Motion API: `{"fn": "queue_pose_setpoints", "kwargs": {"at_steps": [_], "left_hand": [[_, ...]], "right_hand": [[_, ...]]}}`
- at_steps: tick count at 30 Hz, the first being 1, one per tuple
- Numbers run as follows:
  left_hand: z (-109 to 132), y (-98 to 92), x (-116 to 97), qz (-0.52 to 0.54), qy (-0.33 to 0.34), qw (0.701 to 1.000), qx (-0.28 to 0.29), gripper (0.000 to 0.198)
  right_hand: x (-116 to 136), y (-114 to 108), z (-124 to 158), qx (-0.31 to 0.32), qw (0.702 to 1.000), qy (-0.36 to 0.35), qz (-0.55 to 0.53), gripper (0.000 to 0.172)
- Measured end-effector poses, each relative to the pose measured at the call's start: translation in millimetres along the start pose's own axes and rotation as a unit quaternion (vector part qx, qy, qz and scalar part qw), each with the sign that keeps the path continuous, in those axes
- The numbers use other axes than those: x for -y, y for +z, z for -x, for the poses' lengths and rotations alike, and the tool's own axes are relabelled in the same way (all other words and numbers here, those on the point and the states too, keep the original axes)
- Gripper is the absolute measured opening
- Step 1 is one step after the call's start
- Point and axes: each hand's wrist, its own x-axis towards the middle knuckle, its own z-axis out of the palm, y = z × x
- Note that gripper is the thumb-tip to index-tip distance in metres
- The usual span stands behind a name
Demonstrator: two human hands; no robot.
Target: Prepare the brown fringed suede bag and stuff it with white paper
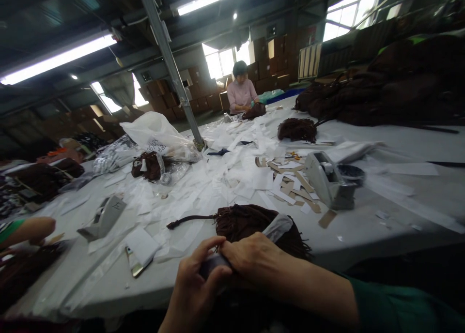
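Note:
A dark brown fringed bag (240,220) lies at the table's front edge, just beyond my hands. Its strap stretches out to the left, and a strip of pale wrapping (279,228) lies across its right part. Thumb and fingers of my left hand (191,282) curve around a smooth dark grey object (214,264) whose kind I cannot make out. My right hand (254,255) is closed against it, fingers curled down beside my left fingertips. What the right fingers grip is hidden beneath the hand.
Tape dispensers stand right (329,183) and left (103,219). Paper and cardboard scraps (294,185) litter the white table (363,231). Brown bags (297,129) lie farther back, before a metal post (174,67). One person (240,93) works opposite; another person's arm (29,229) reaches in left.

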Motion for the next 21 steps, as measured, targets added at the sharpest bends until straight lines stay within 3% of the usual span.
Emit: {"fn": "queue_pose_setpoints", "kwargs": {"at_steps": [3,5,9,12,14,16,19,21], "left_hand": [[3,2.8,3,0.135,-0.062,0.986,-0.071,0.047],[3,7.3,5,0.228,-0.086,0.962,-0.127,0.048],[-1,20.7,8,0.353,-0.065,0.910,-0.207,0.045],[-6,22.8,11,0.296,-0.039,0.939,-0.169,0.049],[-9,19.0,12,0.193,-0.009,0.976,-0.101,0.060],[-11,14.7,12,0.073,0.012,0.997,-0.033,0.063],[-12,14.8,10,-0.022,-0.001,0.999,0.030,0.048],[-12,20.3,10,0.023,-0.022,0.999,0.002,0.039]], "right_hand": [[-1,-16,0,-0.009,0.993,0.006,-0.117,0.037],[-2,-22,-1,-0.009,0.986,0.034,-0.164,0.042],[-4,-11,-4,-0.019,0.982,0.090,-0.163,0.034],[-7,7,-2,-0.040,0.993,0.089,-0.062,0.021],[-8,17,1,-0.054,0.996,0.064,0.035,0.010],[-9,22,4,-0.060,0.993,0.032,0.093,0.009],[-10,18,6,-0.056,0.997,-0.008,0.056,0.010],[-15,10,7,-0.051,0.999,0.001,-0.008,0.016]]}}
